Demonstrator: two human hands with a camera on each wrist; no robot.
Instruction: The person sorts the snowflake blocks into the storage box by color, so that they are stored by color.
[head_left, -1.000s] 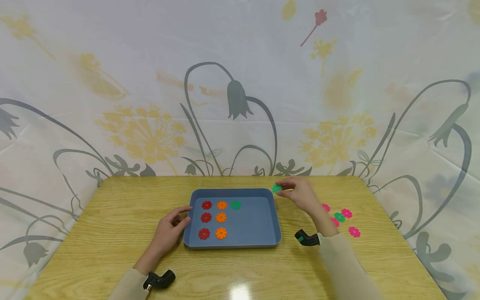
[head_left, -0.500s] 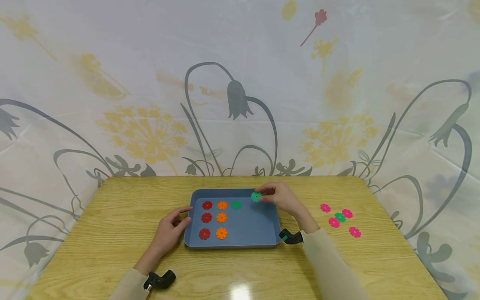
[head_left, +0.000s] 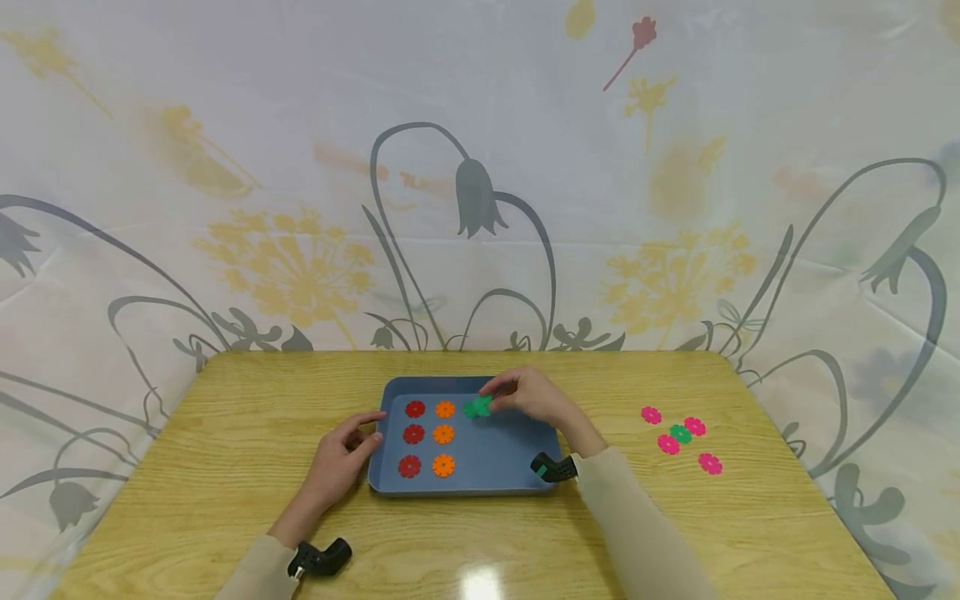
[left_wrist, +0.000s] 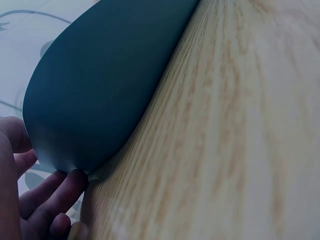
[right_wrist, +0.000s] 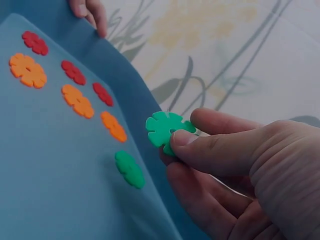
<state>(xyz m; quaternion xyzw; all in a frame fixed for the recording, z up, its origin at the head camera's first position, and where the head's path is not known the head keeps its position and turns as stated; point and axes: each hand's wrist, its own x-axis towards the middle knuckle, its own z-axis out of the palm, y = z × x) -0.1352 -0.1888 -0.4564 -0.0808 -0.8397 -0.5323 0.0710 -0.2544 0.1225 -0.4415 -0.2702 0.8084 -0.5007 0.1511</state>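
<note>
In the head view a shallow blue tray (head_left: 510, 467) lies on the table, with flower-shaped plastic discs in columns inside it: red discs (head_left: 413, 434) at the left, then orange discs (head_left: 443, 434). One green disc (right_wrist: 130, 169) lies at the tray's far side, right of the top orange one. My right hand (head_left: 534, 396) pinches another green disc (right_wrist: 167, 131) between thumb and fingers, just above the lying one and partly overlapping it in the head view. My left hand (head_left: 336, 467) holds the tray's left wall, its fingertips (left_wrist: 75, 181) against the outer side.
On the wooden table (head_left: 225, 433), right of the tray, lie several pink discs (head_left: 710, 463) around one green disc (head_left: 681, 433). A flower-printed cloth (head_left: 480, 292) hangs behind the table's far edge.
My right hand has carried the green disc leftward, from beyond the tray's far right corner to above the lying green disc. My left hand and the tray have stayed put.
</note>
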